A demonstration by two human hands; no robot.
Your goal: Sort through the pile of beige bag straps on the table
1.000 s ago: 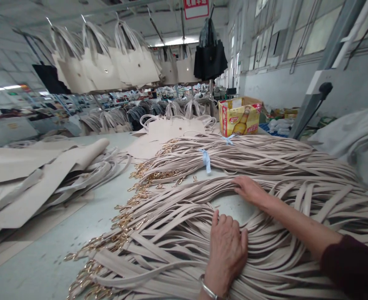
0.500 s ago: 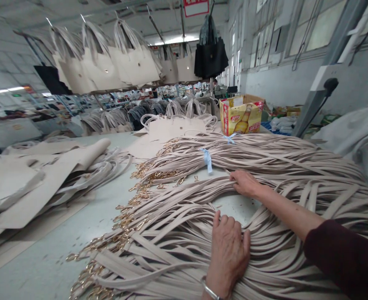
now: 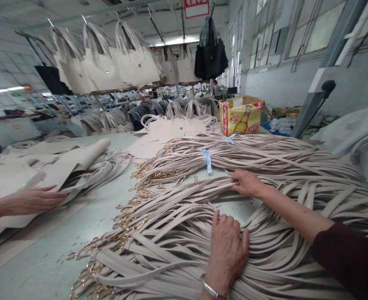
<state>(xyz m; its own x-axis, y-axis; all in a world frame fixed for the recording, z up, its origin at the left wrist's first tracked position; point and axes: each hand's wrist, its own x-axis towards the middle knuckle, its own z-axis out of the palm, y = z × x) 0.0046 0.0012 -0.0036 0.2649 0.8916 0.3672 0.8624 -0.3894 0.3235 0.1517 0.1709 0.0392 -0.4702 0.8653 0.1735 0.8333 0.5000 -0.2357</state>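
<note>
Long beige bag straps (image 3: 177,225) with gold snap hooks (image 3: 124,233) at their left ends lie in a thick spread across the table. My left hand (image 3: 226,246), with a silver bangle at the wrist, rests on the nearer straps, its fingers curled over their inner edge. Farther off, my right hand (image 3: 246,183) is closed on the upper group of straps, close to a gap where the table shows. Its fingertips are partly hidden among them. Behind it lie strap bundles tied with light blue ties (image 3: 207,160).
Another person's hand (image 3: 30,201) reaches over beige bag panels (image 3: 46,166) on the left. A yellow-red carton (image 3: 242,116) stands at the back, beside a beige bag piece (image 3: 177,127). Beige bags (image 3: 137,62) and black ones (image 3: 211,60) hang from a rail above.
The other person's hand has come into view from the left, over the bag panels. My two hands have hardly moved on the straps.
</note>
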